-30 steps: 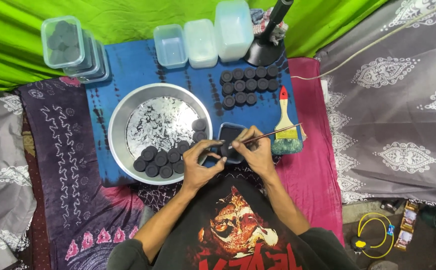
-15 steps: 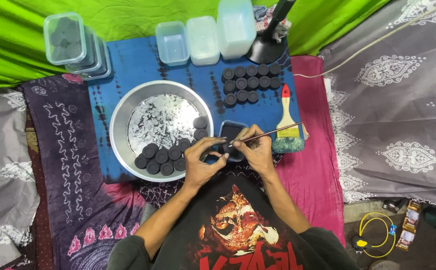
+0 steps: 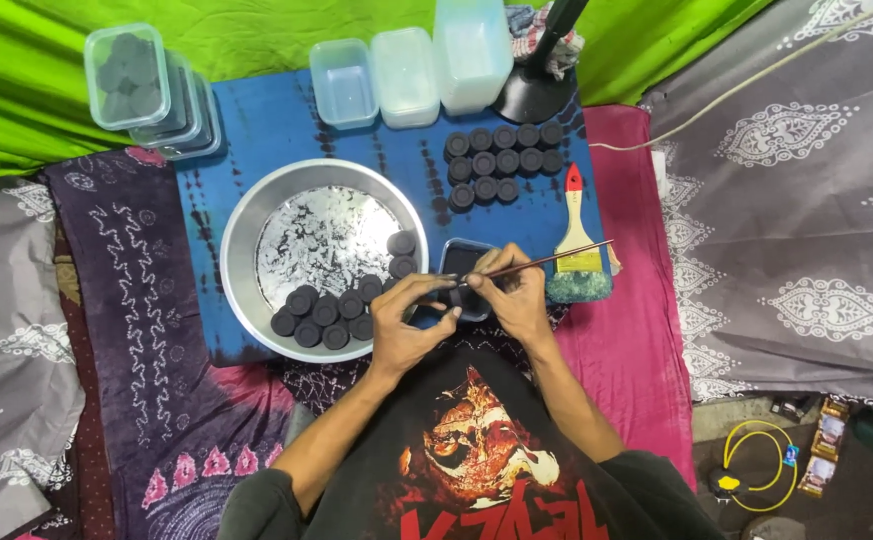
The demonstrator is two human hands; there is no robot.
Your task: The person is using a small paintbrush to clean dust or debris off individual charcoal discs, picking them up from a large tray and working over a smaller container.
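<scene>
Left hand (image 3: 409, 318): fingers closed on a small round black disc (image 3: 453, 297), held over the near right rim of the round steel basin (image 3: 242, 250). Right hand (image 3: 513, 295): pinching a thin brown stick (image 3: 547, 263), tip at the disc. Further black discs (image 3: 329, 310) lie inside the basin; wooden-handled paintbrush (image 3: 578, 250) just right.
</scene>
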